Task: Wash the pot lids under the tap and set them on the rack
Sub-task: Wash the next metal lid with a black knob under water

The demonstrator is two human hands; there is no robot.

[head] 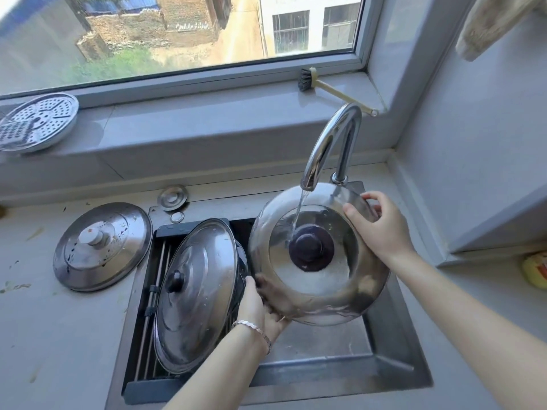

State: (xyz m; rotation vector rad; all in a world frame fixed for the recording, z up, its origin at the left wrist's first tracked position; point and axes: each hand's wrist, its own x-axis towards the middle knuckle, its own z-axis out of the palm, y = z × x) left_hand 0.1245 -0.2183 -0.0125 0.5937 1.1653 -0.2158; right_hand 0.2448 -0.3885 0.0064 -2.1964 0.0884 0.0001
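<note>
A domed steel lid with a dark knob [318, 279] is held tilted over the sink, under the running tap [331, 146]. Water falls onto it just left of the knob. My left hand [260, 306] grips its lower left rim and my right hand [381, 226] grips its upper right rim. A second steel lid with a black knob [195, 294] leans on edge in the dark rack [154, 291] set in the sink's left half. A third lid with a pale knob [102, 247] lies flat on the counter to the left.
The steel sink [393, 350] is sunk in a pale counter. A perforated steamer plate [38, 122] and a dish brush [325, 87] lie on the window sill. A small round cap [172, 197] sits behind the rack. A yellow object [534, 269] lies at the right edge.
</note>
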